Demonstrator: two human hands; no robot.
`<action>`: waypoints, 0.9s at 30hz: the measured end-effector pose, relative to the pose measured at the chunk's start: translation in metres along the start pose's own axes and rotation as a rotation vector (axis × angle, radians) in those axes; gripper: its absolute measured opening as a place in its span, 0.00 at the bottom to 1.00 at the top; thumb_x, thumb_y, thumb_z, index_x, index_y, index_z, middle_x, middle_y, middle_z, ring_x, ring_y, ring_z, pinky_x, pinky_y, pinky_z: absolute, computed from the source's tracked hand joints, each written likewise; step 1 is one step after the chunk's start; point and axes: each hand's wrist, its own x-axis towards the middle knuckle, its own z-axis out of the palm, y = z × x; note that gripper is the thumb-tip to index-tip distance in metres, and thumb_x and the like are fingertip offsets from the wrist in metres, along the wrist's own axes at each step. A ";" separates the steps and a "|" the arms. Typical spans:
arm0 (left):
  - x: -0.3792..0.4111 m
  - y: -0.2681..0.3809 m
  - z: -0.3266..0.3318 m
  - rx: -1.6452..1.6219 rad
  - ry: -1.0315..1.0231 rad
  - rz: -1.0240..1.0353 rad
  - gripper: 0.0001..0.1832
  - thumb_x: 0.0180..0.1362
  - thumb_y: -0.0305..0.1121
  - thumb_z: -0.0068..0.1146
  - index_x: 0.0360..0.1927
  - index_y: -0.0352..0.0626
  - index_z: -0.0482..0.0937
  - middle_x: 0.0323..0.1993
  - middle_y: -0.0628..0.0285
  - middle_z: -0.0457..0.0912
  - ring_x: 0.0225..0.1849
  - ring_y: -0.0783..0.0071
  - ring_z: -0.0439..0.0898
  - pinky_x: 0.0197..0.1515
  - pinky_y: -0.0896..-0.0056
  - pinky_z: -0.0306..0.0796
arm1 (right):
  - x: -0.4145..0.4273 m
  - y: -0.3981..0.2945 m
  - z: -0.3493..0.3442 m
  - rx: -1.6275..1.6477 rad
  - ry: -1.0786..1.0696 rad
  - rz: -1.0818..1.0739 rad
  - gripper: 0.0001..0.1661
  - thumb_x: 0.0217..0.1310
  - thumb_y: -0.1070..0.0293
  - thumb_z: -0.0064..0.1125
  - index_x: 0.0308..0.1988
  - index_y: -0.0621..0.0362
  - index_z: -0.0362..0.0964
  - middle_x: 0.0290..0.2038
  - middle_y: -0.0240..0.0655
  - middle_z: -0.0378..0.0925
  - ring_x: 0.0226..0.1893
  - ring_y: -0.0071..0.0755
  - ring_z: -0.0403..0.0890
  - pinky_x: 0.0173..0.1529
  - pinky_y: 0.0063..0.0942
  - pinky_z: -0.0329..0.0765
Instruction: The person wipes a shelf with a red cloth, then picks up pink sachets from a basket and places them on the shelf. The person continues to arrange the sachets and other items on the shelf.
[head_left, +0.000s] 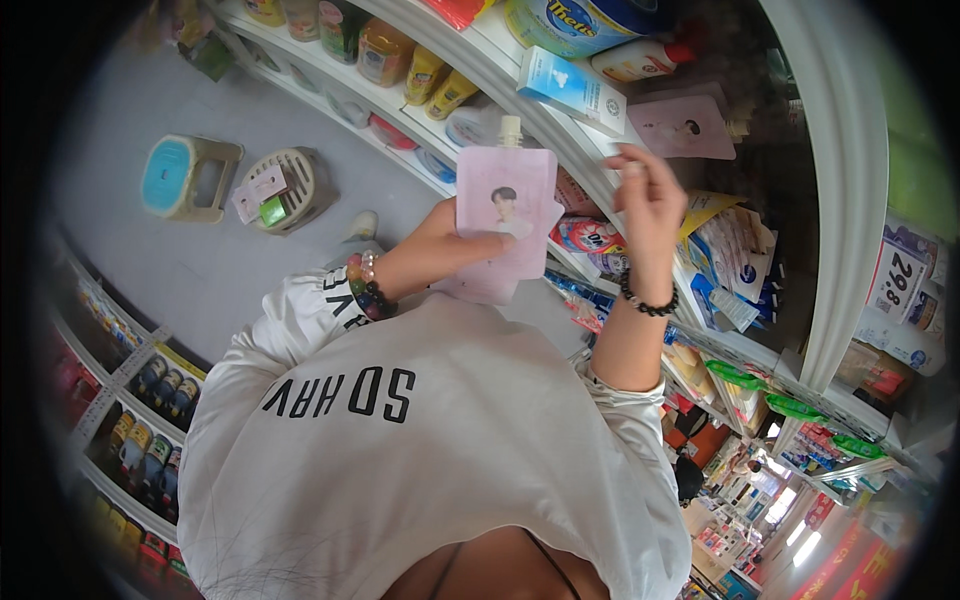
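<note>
My left hand (450, 244) grips a small stack of pink spout pouches (502, 169) in front of my chest, thumb across the front. The top pouch has a cream screw cap and a printed portrait; the edges of others show behind and below it. My right hand (649, 195) is raised at the shelf edge, its fingers loosely bent with nothing visible in them. Just beyond its fingertips, similar pink pouches (686, 131) lie on the shelf. Beside them a blue-and-white carton (574, 90) rests at the shelf's front edge.
White shelving (675, 262) curves along the right, holding a large tub (577, 26), a red-capped white bottle (637, 61) and packets (731, 255). On the grey floor stand a blue-topped stool (169, 176) and a beige stool (304, 187) bearing small packs. Bottles fill a shelf (142, 442) at left.
</note>
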 end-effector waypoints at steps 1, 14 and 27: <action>0.002 0.000 0.001 0.013 -0.052 0.022 0.24 0.56 0.29 0.57 0.56 0.37 0.68 0.49 0.63 0.75 0.51 0.75 0.73 0.53 0.71 0.68 | -0.006 -0.002 0.010 -0.018 -0.120 0.089 0.12 0.56 0.70 0.60 0.41 0.63 0.75 0.29 0.31 0.76 0.20 0.16 0.66 0.25 0.16 0.64; 0.006 -0.006 0.003 0.147 -0.126 0.013 0.25 0.52 0.32 0.62 0.54 0.37 0.71 0.47 0.65 0.77 0.47 0.80 0.74 0.50 0.75 0.69 | -0.024 -0.012 -0.027 0.186 0.051 -0.036 0.05 0.61 0.71 0.55 0.34 0.60 0.72 0.24 0.26 0.73 0.19 0.13 0.69 0.22 0.14 0.65; 0.001 -0.011 -0.002 0.159 -0.089 -0.061 0.24 0.55 0.33 0.60 0.54 0.37 0.70 0.46 0.65 0.77 0.46 0.81 0.74 0.50 0.75 0.68 | 0.040 0.042 -0.060 -0.029 0.684 -0.308 0.08 0.62 0.71 0.49 0.33 0.66 0.69 0.22 0.32 0.73 0.19 0.20 0.72 0.26 0.19 0.68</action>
